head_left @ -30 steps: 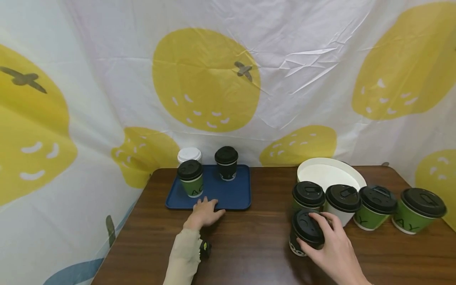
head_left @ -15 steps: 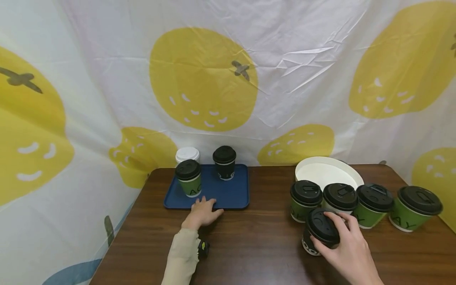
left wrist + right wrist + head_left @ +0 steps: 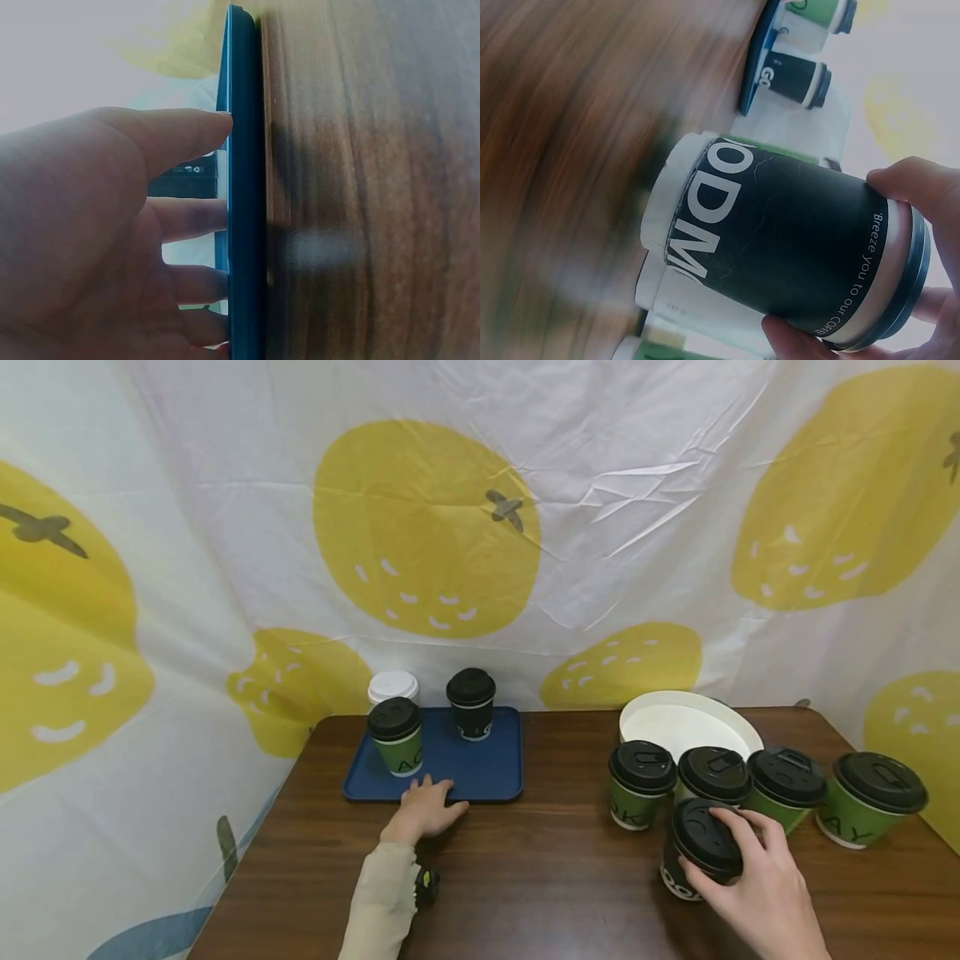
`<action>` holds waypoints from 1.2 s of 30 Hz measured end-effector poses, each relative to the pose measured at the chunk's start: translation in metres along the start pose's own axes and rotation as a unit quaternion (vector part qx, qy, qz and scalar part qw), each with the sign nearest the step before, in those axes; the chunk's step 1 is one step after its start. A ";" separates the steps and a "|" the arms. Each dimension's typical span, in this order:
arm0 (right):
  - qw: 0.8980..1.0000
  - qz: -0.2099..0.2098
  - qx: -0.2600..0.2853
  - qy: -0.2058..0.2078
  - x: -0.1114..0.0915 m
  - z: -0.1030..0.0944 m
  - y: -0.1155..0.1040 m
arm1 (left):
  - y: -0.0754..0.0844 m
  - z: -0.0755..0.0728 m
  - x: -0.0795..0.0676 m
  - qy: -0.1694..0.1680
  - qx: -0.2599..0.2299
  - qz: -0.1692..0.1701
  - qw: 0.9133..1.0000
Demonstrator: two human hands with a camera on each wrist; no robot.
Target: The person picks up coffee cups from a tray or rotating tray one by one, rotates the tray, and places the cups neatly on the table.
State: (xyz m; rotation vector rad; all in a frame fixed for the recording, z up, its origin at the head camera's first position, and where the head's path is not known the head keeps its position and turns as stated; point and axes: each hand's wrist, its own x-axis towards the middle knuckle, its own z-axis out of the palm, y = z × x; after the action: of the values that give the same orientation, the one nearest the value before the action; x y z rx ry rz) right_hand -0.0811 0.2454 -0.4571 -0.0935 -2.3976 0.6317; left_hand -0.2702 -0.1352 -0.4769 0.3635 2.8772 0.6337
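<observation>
My right hand (image 3: 765, 877) grips a black paper coffee cup (image 3: 780, 232) near its black lid, thumb on one side and fingers on the other. In the head view this cup overlaps the row of lidded cups behind it. On the left, my left hand (image 3: 423, 812) rests its fingertips at the front rim of a blue tray (image 3: 480, 785), fingers spread and nearly straight. The left wrist view has the thumb and fingers touching the tray edge (image 3: 246, 187). On the tray stand a green cup (image 3: 397, 743), a black cup (image 3: 472, 710) and a white-lidded cup (image 3: 393, 685).
Along the right side stand green cups (image 3: 862, 810) and a white cup (image 3: 712, 777), all with black lids. Behind them lies a round white tray (image 3: 682, 722). A lemon-print cloth (image 3: 600, 527) hangs behind the wooden table (image 3: 555, 877).
My right hand has carried the black cup to the right, from in front of the leftmost green cup to in front of the white one. The left hand stays at the tray.
</observation>
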 end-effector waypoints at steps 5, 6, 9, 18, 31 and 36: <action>0.999 0.028 -0.023 -0.009 0.001 -0.008 0.011 | 0.000 0.000 0.000 -0.002 -0.002 -0.003 1.000; 0.999 0.034 -0.028 -0.009 0.001 -0.010 0.014 | 0.000 -0.001 0.000 -0.003 -0.003 -0.003 1.000; 0.998 0.055 -0.040 -0.007 0.002 -0.015 0.023 | 0.000 -0.001 0.000 -0.002 -0.004 -0.002 1.000; 0.986 0.144 -0.082 -0.016 0.008 -0.036 0.054 | 0.001 -0.001 0.000 -0.002 -0.005 -0.001 1.000; 0.980 0.191 -0.039 0.032 0.009 -0.059 0.102 | -0.001 0.000 0.001 0.004 -0.003 0.003 1.000; 0.985 0.148 -0.024 0.079 0.007 -0.060 0.116 | -0.001 0.001 0.000 0.004 -0.003 0.005 1.000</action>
State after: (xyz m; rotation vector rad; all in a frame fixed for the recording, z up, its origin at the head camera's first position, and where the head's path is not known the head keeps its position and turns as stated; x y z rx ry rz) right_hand -0.0607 0.3736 -0.4663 -0.5109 -2.2639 0.6730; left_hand -0.2703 -0.1360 -0.4783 0.3747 2.8829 0.6479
